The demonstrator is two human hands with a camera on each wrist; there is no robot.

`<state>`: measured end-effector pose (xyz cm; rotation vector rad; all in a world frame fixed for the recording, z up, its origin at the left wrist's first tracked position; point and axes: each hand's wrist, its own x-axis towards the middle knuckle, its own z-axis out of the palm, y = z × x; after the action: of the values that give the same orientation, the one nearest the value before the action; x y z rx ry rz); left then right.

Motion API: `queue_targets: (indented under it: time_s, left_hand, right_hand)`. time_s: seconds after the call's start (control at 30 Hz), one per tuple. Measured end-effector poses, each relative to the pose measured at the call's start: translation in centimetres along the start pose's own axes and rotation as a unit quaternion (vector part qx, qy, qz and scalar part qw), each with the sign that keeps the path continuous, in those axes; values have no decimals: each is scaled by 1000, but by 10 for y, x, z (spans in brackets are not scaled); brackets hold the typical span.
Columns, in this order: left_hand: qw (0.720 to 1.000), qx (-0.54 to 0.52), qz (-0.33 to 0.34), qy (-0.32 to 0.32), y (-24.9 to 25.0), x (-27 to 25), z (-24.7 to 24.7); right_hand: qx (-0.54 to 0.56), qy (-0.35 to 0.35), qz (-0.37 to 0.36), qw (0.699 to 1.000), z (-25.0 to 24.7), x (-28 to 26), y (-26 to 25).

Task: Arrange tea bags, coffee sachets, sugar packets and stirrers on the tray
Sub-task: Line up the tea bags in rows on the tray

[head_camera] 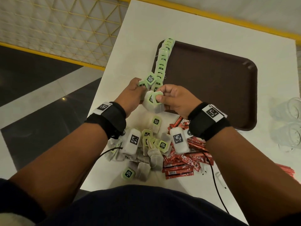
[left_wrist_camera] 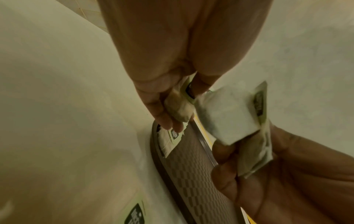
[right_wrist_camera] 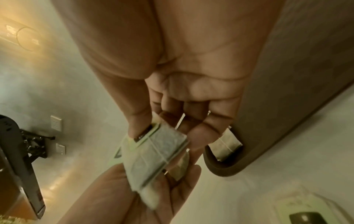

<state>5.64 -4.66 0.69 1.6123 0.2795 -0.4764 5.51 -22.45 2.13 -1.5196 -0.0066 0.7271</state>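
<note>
Your left hand point(head_camera: 132, 93), at abt 9 o'clock from the tray point(head_camera: 211, 75), has fingers curled round a few tea bags point(head_camera: 146, 80), green tags poking out at 12 o'clock from the knuckles. Keep that bunch squared and don't let the strings tangle.

Just right of it, your right hand point(head_camera: 172, 99) pinches another small stack of bags point(head_camera: 154, 101) btwn thumb and fingers; the wrist view shows the stack pressed flat and its low end meeting the left palm. I'd say you're sorting bags before adding to the row point(head_camera: 162, 61), which runs along the tray's left edge toward 12 o'clock. Peel one bag at a time, tag up, and overlap it w/ the row's near end so spacing matches.

At 6 o'clock, loose tea bags point(head_camera: 146, 149) lie heaped on the table point(head_camera: 143, 30); right of them, red coffee sachets point(head_camera: 182, 162) wait. Most of the tray is bare, so leave room for those. Can't make out sugar or stirrers for sure.
</note>
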Motion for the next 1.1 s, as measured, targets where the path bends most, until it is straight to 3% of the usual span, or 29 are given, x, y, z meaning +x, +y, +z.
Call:
queue_targets:
  time_s: [0.07,0.23,0.33,0.47,0.63,0.77,0.9,1.1]
  left_hand:
    - [1000,1,-1,-21,1,3,-1]
    - [990,-110,-57,-68,2,9,-4]
    - [989,-117,-61,-70,1,12,-6]
    - [998,-21,-15,-65,-3,16,-6]
    - [999,-42,-23,-10,-8,23,-16]
    - [998,-44,-33,3,-13,24,-27]
    - [998,-52,-38,-6,-15,26,-31]
    - [1000,-17,-18,-2,-17,29,-29]
  right_hand:
    - [9,3,4,1000,1,5,-1]
    - [-89,145,-2,985,-1,22,4]
    - [-92,184,-4,979,1,29,7]
    - [-71,200,2,977,4,33,12]
    - [-27,210,40,977,-1,38,23]
    - [-101,212,63,970,-5,44,35]
    - [-250,225,66,939,-8,55,42]
    - [-284,257,65,922,-5,63,37]
